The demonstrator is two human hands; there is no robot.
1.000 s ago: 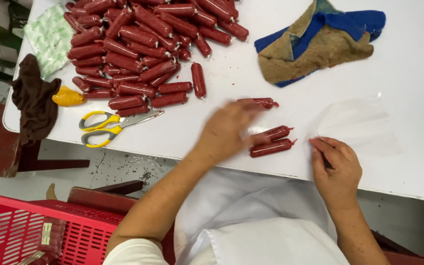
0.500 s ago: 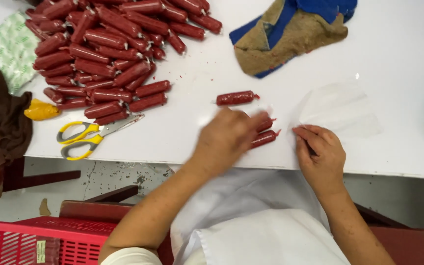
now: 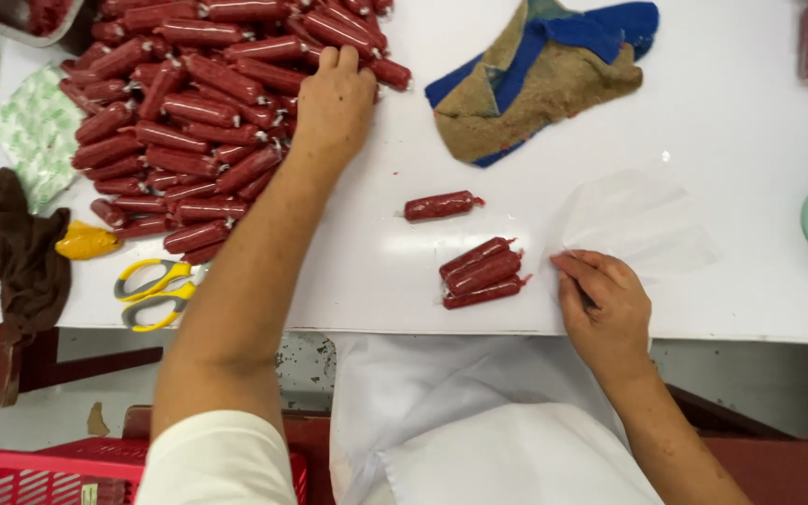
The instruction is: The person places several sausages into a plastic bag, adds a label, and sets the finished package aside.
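The pile of red sausages (image 3: 208, 122) lay at the table's (image 3: 703, 122) far left, and the left hand (image 3: 334, 98) rested on it, fingers curled over one, seemingly picking. Three sausages (image 3: 481, 273) waited beside the right hand (image 3: 605, 304), whose fingers pinched a clear bag (image 3: 638, 220). Next probably called for carrying sausages across.

White table (image 3: 741, 122) bears red sausages (image 3: 189, 122), cloth (image 3: 540, 79), scissors (image 3: 156, 292), clear bag (image 3: 638, 220).

Bright, even overhead light glares off the white worktop (image 3: 722, 112) (shadows faint); focus sharp, edges slightly soft.
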